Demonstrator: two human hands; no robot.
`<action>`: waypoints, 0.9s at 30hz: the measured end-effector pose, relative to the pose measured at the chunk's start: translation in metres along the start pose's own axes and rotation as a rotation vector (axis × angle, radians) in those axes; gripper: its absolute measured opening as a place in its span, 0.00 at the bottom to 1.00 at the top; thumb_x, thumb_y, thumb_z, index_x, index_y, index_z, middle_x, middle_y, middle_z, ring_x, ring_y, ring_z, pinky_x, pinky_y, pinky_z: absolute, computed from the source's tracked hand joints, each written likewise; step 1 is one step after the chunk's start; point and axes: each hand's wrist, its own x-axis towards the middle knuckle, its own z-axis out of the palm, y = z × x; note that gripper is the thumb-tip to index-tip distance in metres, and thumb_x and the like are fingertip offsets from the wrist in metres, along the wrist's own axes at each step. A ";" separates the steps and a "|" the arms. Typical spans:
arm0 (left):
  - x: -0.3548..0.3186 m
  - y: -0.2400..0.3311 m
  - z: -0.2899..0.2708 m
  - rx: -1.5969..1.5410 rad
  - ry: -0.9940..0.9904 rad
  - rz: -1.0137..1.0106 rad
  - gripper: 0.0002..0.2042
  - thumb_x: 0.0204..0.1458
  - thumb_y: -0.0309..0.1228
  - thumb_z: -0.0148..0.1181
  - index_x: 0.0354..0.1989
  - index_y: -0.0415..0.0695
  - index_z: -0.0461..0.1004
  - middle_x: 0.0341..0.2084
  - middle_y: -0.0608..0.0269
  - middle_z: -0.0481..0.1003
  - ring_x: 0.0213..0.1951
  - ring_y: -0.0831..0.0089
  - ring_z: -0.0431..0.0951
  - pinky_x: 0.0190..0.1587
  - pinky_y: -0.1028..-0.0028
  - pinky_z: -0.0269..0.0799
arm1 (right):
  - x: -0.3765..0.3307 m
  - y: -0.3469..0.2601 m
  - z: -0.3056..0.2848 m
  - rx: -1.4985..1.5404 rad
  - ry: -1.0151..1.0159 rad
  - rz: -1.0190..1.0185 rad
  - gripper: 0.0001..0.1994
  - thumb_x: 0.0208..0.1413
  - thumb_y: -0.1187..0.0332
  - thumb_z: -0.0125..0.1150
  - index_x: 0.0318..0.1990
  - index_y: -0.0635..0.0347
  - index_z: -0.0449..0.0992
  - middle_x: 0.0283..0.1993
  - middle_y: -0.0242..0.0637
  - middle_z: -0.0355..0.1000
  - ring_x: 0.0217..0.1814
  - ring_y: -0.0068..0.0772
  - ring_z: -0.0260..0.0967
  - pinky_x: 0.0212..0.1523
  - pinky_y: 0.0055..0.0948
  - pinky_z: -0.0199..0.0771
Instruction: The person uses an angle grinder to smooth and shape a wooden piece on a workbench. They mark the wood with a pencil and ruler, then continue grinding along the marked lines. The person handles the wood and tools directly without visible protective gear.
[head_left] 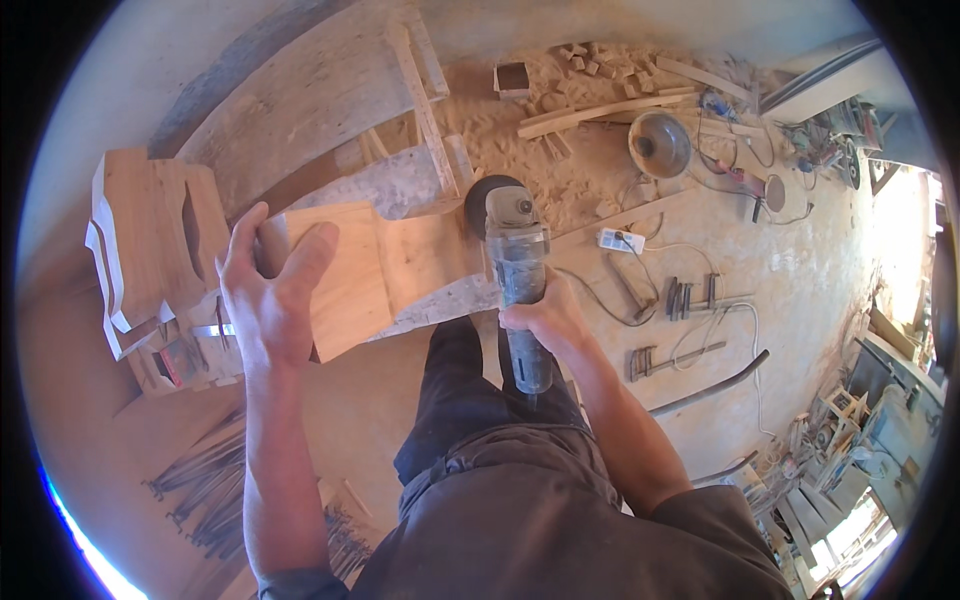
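A grey angle grinder with a round dark disc is gripped by its body in my right hand. The disc meets or hovers just over the narrow right end of a shaped piece of light wood; actual contact cannot be made out. My left hand is wrapped around the wide left end of that wood, thumb on top and fingers over the far edge. Beneath the wood is a pale, spotted work surface. Part of the wood's right end is hidden by the grinder.
Cut wooden pieces are stacked at the left. Sawdust and offcuts cover the floor ahead. To the right lie a white power strip, cords, clamps, a metal bowl and another grinder. Metal rods lie at lower left.
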 end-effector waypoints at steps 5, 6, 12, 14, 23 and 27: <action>0.000 0.004 0.002 0.003 -0.007 -0.009 0.45 0.44 0.49 0.78 0.67 0.31 0.70 0.58 0.42 0.68 0.61 0.51 0.71 0.68 0.59 0.64 | 0.004 0.002 -0.003 0.010 0.014 0.019 0.22 0.40 0.77 0.72 0.47 0.68 0.75 0.35 0.36 0.77 0.33 0.29 0.76 0.38 0.32 0.78; 0.001 0.002 0.002 -0.015 -0.013 -0.012 0.46 0.44 0.50 0.78 0.67 0.31 0.70 0.58 0.42 0.68 0.61 0.51 0.71 0.67 0.59 0.64 | 0.004 0.000 -0.003 -0.004 0.017 0.021 0.22 0.40 0.77 0.72 0.47 0.68 0.75 0.35 0.36 0.77 0.33 0.29 0.76 0.38 0.32 0.79; 0.002 -0.001 0.002 -0.030 -0.007 -0.002 0.46 0.43 0.50 0.77 0.68 0.30 0.70 0.57 0.42 0.68 0.61 0.51 0.71 0.67 0.59 0.64 | 0.006 -0.008 -0.001 -0.014 -0.011 0.016 0.22 0.40 0.77 0.71 0.47 0.67 0.76 0.35 0.37 0.77 0.34 0.30 0.77 0.39 0.33 0.79; 0.001 -0.002 0.002 -0.020 0.000 -0.002 0.46 0.43 0.50 0.77 0.68 0.30 0.70 0.57 0.42 0.68 0.61 0.51 0.71 0.67 0.59 0.64 | 0.009 -0.006 -0.001 0.032 -0.023 0.051 0.22 0.40 0.77 0.71 0.48 0.66 0.77 0.36 0.36 0.78 0.35 0.29 0.77 0.40 0.33 0.79; 0.000 -0.003 0.003 -0.004 0.017 0.023 0.46 0.43 0.50 0.77 0.67 0.31 0.71 0.57 0.41 0.68 0.60 0.51 0.71 0.66 0.59 0.65 | 0.010 -0.006 -0.001 0.004 -0.020 0.029 0.22 0.41 0.77 0.70 0.48 0.67 0.76 0.36 0.36 0.77 0.35 0.30 0.77 0.39 0.34 0.79; -0.003 0.002 0.001 0.025 -0.001 0.002 0.46 0.43 0.51 0.77 0.68 0.31 0.70 0.58 0.41 0.68 0.61 0.52 0.70 0.67 0.59 0.64 | 0.005 0.004 -0.004 0.019 0.015 0.052 0.23 0.41 0.77 0.71 0.49 0.67 0.77 0.36 0.37 0.78 0.35 0.30 0.77 0.39 0.34 0.79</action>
